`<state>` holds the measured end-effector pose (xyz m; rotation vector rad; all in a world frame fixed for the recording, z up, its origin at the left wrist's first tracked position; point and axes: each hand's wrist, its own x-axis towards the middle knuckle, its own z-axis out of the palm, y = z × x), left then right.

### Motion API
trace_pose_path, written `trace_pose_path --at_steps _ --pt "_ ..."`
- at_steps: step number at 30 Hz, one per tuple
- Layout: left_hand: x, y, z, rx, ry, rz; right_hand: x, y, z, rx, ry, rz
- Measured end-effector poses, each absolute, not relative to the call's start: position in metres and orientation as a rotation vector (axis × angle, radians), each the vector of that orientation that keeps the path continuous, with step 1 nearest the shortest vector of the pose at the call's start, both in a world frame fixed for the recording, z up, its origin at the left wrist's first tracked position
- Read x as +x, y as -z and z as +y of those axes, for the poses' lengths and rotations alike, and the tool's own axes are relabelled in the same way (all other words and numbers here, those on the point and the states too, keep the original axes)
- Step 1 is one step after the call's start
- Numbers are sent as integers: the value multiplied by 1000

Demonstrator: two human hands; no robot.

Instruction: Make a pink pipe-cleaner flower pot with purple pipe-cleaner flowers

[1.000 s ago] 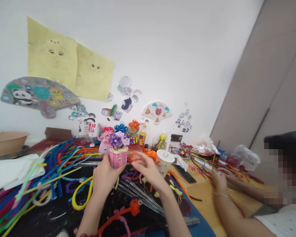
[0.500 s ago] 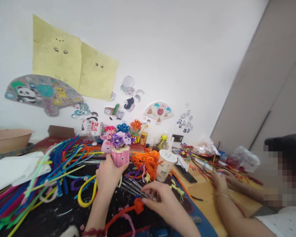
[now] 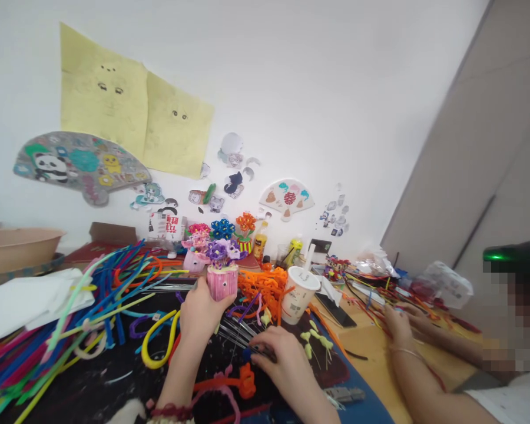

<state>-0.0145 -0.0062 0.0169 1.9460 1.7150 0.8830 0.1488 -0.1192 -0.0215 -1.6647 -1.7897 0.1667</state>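
Observation:
My left hand (image 3: 199, 315) is closed around a small pink ribbed pot (image 3: 223, 283) with a googly eye, held upright. Purple and lilac pipe-cleaner flowers (image 3: 225, 253) fill its top. Lower and to the right, my right hand (image 3: 280, 353) has its fingers curled down on the near ends of a bundle of thin metal wires (image 3: 235, 333); its fingertips are partly hidden. An orange pipe-cleaner flower (image 3: 247, 380) lies just below the right hand. A yellow pipe-cleaner loop (image 3: 152, 353) lies left of my left forearm.
Loose coloured pipe cleaners (image 3: 83, 335) cover the left side. A lidded paper cup (image 3: 299, 297) with a straw stands beyond my right hand, near an orange pipe-cleaner pile (image 3: 265, 285). Grey pliers (image 3: 344, 394) lie right. A co-worker's hands (image 3: 400, 324) handle something at the right.
My right hand has moved slightly from above the orange flower onto the wire ends, its fingers closing. The left hand still holds the pot. The view has shifted a little.

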Motion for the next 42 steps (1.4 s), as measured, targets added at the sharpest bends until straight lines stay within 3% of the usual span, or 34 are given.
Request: trace_pose_path --at_steps 6,12,19,24,31,34,39,42 --pt "-17 -21 -10 1992 -767 1845 139 20 -112 -1653 -111 -1807" --pt "-14 -21 -11 2039 -695 1862 153 6 -103 -1391 -429 -1392" --pt "-16 -20 -6 1947 -861 1884 143 -39 -70 -1175 -563 -1260" --pt "-22 -25 -4 1651 -1172 1843 138 -34 -45 -1102 -627 -1193" --pt "-22 -31 -13 1540 -1341 1822 149 -3 -57 -1377 -706 -2045" --pt "-20 -30 -14 1533 -1298 1802 151 -7 -63 -1413 -567 -2154" --pt "-19 -30 -16 1507 -1300 1762 148 -12 -65 -1262 -883 -2338" --pt "-19 -31 -18 1495 -1302 1741 145 -5 -63 -1218 -904 -2365"
